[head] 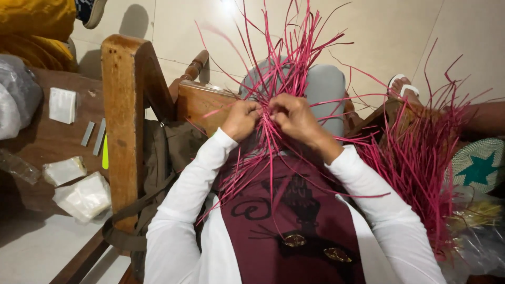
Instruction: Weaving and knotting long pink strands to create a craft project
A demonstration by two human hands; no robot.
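Left hand: the left hand (pixel 241 119) is curled into a loose fist, knuckles up, fingers folded tight around a gathering of pink strands (pixel 273 105); the fingertips are tucked under and out of sight.
Right hand: the right hand (pixel 294 117) sits just beside the left, nearly touching it, fingers narrowed to a pinch on the same strands.
Why so close: judging by the grip, the two hands meet at one small spot so the crossing strands stay tight between them; the loose ends are left free.
Where the strands are: the worked knot lies between the two sets of fingers, over the lap; long ends fan upward past the fingers and others trail down over the dark red apron (pixel 294 226) toward the body.
How the strands look: thin, stiff, flat fibres dyed deep pink, slightly kinked, splaying in all directions, none broken that I can see.
Spare bundle: a thicker sheaf of pink fibres (pixel 421 158) lies well to the right of the right fingers, within reach.
Left of the fingers: a wooden chair frame (pixel 123 121), and beyond it a table (pixel 47 142) with small white packets (pixel 84 197).
Far right: a round woven mat with a teal star (pixel 480 167).
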